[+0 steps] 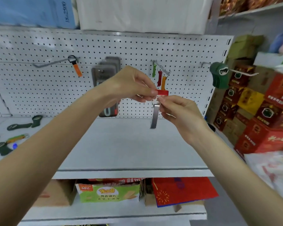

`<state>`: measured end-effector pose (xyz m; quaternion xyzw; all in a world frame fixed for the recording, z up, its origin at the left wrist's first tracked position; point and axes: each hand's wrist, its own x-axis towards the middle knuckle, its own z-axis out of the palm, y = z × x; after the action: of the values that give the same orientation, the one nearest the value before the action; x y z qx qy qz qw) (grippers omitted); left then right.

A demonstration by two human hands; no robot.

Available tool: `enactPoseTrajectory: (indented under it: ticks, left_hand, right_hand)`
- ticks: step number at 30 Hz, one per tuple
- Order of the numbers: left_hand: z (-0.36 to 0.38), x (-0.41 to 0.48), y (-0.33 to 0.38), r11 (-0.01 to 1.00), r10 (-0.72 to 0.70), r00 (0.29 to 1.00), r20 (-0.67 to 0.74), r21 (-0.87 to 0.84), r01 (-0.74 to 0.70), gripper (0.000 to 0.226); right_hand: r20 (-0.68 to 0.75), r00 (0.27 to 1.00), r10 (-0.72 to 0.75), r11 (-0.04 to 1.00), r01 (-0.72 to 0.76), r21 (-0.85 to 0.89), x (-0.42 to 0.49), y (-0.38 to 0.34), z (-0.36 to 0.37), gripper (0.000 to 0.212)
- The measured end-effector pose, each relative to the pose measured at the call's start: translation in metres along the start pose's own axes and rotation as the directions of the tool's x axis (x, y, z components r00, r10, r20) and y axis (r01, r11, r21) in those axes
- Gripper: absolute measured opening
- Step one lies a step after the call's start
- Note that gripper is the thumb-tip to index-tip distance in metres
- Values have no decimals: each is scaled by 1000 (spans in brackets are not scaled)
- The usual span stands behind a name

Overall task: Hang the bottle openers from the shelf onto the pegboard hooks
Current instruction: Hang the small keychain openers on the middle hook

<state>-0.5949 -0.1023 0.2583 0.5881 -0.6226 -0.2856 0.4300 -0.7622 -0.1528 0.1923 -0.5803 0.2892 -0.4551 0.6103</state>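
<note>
1. The left hand (131, 85) is raised in front of the pegboard (39, 46). Its fingers (151, 91) are curled tight, and thumb and forefinger pinch the left end of a red bottle opener (162, 92), which lies roughly level.
2. The right hand (181, 115) sits just below and to the right. Its other fingers are folded into the palm, while thumb and forefinger (161, 99) close in a narrow pinch at the top end of a silver bottle opener (154, 117). A small ring sits there, and blur hides the exact point of contact.
3. The silver bottle opener hangs straight down from that pinch, above the shelf (129, 144) and clear of it.
4. The two hands almost meet, and the red bottle opener is just above the right fingertips.
5. Directly behind the hands, the middle hook (163, 70) carries a green opener (153, 70), a red opener (159, 78) and an orange opener (163, 83).
6. A left hook (51, 62) carries one orange-strapped opener (77, 69).
7. At the left end of the shelf lie several dark green openers (23, 124).
8. A stack of grey packets (106, 70) hangs on the pegboard behind the left hand.
</note>
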Motion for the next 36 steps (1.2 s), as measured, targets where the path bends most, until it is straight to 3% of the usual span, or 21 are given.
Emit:
enactPoseTrajectory:
  ticks: [7,14,20,29,36]
  left_hand:
    - [-27,46,-16,1000,0,1000,11,10,0,8]
    - [-38,71,-31,997,-25,998,59,76,21,18]
    - [-29,82,-41,997,-57,997,-50,-45,55,37]
    - [-11,85,-44,985,-51,991,-121,-169,30,25]
    - [-6,83,-45,975,-72,994,-85,-215,52,24]
  right_hand:
    - [-173,962,-212,965,177,-196,48,-18,-16,8]
    - [-247,936,-249,956,198,-215,91,-23,-25,7]
    - [-228,945,-236,963,196,-185,113,-20,-30,7]
    - [-151,979,-137,988,125,-92,126,-8,-42,7]
    - [-107,986,-126,990,117,-81,135,-2,-43,9]
